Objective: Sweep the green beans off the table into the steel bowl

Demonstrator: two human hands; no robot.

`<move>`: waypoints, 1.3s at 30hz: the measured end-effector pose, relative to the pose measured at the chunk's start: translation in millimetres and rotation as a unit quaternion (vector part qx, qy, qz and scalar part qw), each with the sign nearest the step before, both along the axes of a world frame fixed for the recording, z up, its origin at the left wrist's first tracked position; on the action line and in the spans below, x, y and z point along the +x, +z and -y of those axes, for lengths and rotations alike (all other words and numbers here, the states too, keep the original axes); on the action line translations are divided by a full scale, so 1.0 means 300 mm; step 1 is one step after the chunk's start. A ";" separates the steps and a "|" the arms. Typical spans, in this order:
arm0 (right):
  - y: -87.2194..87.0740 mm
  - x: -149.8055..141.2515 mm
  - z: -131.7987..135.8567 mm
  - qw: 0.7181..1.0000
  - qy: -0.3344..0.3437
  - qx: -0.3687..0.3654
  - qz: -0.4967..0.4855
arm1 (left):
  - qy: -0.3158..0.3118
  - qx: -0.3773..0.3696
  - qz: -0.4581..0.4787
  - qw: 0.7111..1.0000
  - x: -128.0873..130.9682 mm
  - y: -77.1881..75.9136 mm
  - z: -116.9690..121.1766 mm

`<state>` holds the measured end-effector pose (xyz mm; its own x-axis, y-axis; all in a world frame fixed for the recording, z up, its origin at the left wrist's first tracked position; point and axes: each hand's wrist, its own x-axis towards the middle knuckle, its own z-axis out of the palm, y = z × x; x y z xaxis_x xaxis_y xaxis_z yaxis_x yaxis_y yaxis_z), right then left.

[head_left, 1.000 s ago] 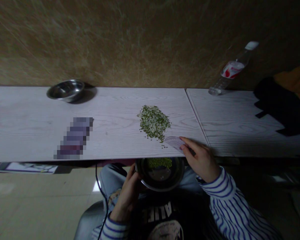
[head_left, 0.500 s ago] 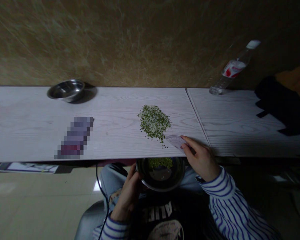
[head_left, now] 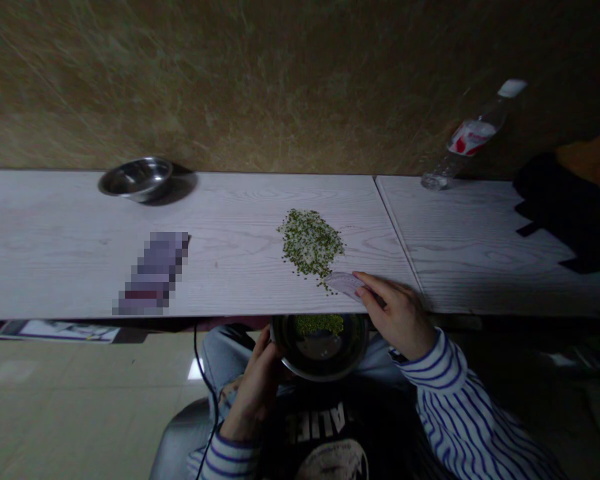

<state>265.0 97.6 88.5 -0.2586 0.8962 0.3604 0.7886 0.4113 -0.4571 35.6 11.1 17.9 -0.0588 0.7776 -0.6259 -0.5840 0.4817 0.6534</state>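
Observation:
A pile of small green beans mixed with white grains (head_left: 311, 241) lies on the pale wooden table (head_left: 230, 253). My right hand (head_left: 397, 315) pinches a small pale card (head_left: 345, 283), whose edge rests on the table at the pile's near side. Below the table edge, my left hand (head_left: 257, 387) grips the rim of a steel bowl (head_left: 320, 345) held over my lap. Some green beans (head_left: 320, 325) lie in the bowl's far side.
A second steel bowl (head_left: 136, 179) sits at the table's back left by the wall. A blurred flat object (head_left: 153, 272) lies left of centre. A plastic water bottle (head_left: 473, 137) leans at the back right, beside dark and orange cloth (head_left: 570, 207). A black cable (head_left: 205, 393) hangs by my left knee.
My right hand has slid the card slightly left, closer to the pile's near edge. The left hand and bowl have stayed in place.

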 end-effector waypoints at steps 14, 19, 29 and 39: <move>0.002 0.000 -0.016 0.999 0.034 0.003 0.001 | 0.004 -0.002 -0.006 1.000 0.001 0.018 0.003; 0.003 -0.001 -0.008 1.000 0.029 -0.003 -0.002 | 0.006 -0.011 -0.004 1.000 0.000 0.019 0.005; -0.008 0.000 -0.029 1.000 0.019 0.016 -0.013 | -0.006 -0.006 -0.015 1.000 -0.002 0.022 0.002; -0.004 -0.037 -0.056 0.999 0.043 0.013 0.018 | -0.003 0.000 -0.014 1.000 -0.006 0.033 0.007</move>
<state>253.8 114.3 87.5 -0.3476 0.8604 0.3728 0.7651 0.4901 -0.4177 34.0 9.1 27.8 -0.0720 0.7779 -0.6243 -0.5625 0.4852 0.6694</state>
